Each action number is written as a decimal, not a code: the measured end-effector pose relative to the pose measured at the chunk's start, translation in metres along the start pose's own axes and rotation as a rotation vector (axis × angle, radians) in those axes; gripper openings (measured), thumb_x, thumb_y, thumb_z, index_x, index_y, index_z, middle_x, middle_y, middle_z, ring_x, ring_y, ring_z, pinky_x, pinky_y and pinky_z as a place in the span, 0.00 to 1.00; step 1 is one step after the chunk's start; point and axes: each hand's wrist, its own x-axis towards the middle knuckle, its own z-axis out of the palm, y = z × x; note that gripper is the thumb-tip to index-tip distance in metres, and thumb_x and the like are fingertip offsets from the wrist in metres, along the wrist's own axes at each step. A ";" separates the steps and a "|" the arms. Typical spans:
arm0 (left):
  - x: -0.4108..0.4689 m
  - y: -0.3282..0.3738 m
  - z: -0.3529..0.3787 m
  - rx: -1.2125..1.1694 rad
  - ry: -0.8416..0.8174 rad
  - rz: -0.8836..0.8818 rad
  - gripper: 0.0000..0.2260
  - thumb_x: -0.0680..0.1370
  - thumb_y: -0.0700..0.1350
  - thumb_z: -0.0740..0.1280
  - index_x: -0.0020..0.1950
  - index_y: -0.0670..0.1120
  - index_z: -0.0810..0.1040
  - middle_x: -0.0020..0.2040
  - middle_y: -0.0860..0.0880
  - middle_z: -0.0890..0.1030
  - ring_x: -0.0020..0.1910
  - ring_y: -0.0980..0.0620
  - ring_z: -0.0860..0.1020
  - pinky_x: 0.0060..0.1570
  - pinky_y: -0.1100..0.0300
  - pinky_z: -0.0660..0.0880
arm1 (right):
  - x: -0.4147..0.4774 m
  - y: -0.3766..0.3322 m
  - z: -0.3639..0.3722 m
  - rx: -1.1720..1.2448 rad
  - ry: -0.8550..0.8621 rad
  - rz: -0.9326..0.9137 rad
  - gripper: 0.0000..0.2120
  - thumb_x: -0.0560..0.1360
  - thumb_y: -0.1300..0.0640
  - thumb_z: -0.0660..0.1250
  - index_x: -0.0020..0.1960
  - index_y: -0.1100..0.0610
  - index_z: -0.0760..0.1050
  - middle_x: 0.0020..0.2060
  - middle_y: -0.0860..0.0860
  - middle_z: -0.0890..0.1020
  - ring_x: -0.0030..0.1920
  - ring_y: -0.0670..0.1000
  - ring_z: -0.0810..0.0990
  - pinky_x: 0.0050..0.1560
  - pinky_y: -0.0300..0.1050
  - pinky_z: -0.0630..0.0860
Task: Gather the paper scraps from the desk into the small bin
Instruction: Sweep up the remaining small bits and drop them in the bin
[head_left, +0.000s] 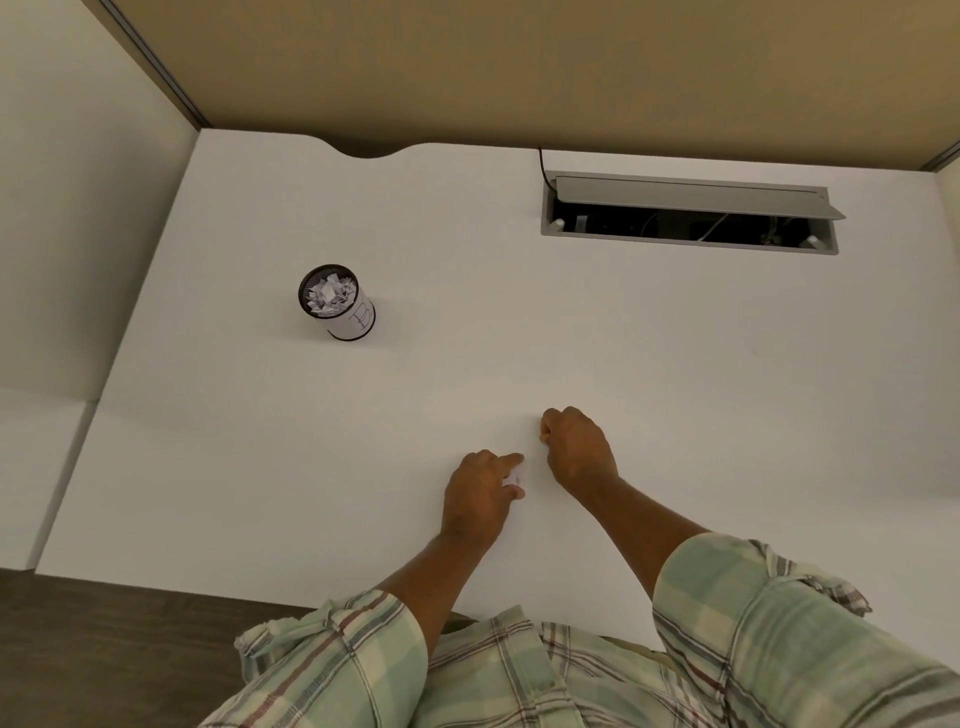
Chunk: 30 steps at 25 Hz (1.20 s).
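Note:
A small black mesh bin (336, 303) wrapped in white paper stands on the white desk (675, 338) at the left, with several paper scraps piled inside it. My left hand (480, 493) lies low near the desk's front middle, and a white paper scrap (516, 479) shows between its forefinger and thumb. Just to the right, my right hand (574, 447) is curled into a fist on the desk. Whether it holds anything is hidden by its fingers. Both hands are far to the right of the bin.
An open grey cable hatch (691, 213) with its lid raised is set in the desk at the back right, a black cable beside it. Tan partition walls (519, 67) close off the back. A white side panel (62, 208) stands at the left.

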 end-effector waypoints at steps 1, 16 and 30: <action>0.002 0.000 -0.001 0.016 -0.002 0.008 0.18 0.78 0.47 0.73 0.68 0.51 0.80 0.61 0.49 0.83 0.59 0.50 0.79 0.59 0.64 0.73 | 0.000 0.000 0.000 -0.002 -0.011 0.005 0.07 0.79 0.64 0.59 0.51 0.58 0.75 0.47 0.55 0.80 0.46 0.56 0.81 0.47 0.50 0.81; 0.002 -0.012 0.001 0.324 0.107 0.287 0.06 0.77 0.48 0.73 0.52 0.50 0.87 0.48 0.51 0.86 0.48 0.49 0.79 0.45 0.55 0.79 | -0.034 0.023 0.017 0.159 -0.040 0.194 0.09 0.77 0.66 0.62 0.42 0.55 0.76 0.38 0.50 0.80 0.35 0.49 0.77 0.31 0.40 0.70; 0.000 -0.061 -0.085 -0.383 0.220 -0.021 0.09 0.76 0.39 0.71 0.41 0.53 0.82 0.42 0.56 0.83 0.44 0.59 0.80 0.45 0.70 0.74 | -0.027 -0.030 -0.020 1.006 0.017 0.348 0.13 0.73 0.68 0.66 0.37 0.54 0.83 0.35 0.51 0.84 0.35 0.50 0.80 0.37 0.43 0.79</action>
